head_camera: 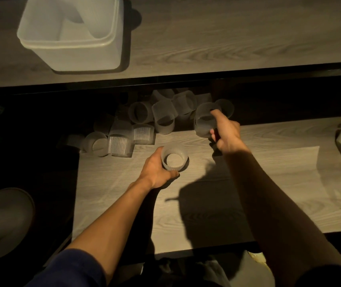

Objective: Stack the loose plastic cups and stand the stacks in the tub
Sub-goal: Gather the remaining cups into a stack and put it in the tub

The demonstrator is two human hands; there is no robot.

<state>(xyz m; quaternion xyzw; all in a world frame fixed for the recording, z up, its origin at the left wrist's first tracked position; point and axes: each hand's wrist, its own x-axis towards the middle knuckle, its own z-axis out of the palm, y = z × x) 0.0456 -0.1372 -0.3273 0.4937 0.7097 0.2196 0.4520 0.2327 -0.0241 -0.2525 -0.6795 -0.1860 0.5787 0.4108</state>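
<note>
Two arms: we see both stretched out over the lower wooden board (113,179).
Left hand (157,170): fingers curled round an upright ribbed cup (174,160) that stands on the board.
Right hand (227,135): grips a second cup (203,123), tilted, at the near right edge of the heap.
Loose cups (144,123): many lie jumbled just behind, partly in shadow.
Tub (70,48): farthest, left on the upper wooden surface (227,38), well apart from the heap; we make out a stack of cups (97,15) leaning inside.
</note>
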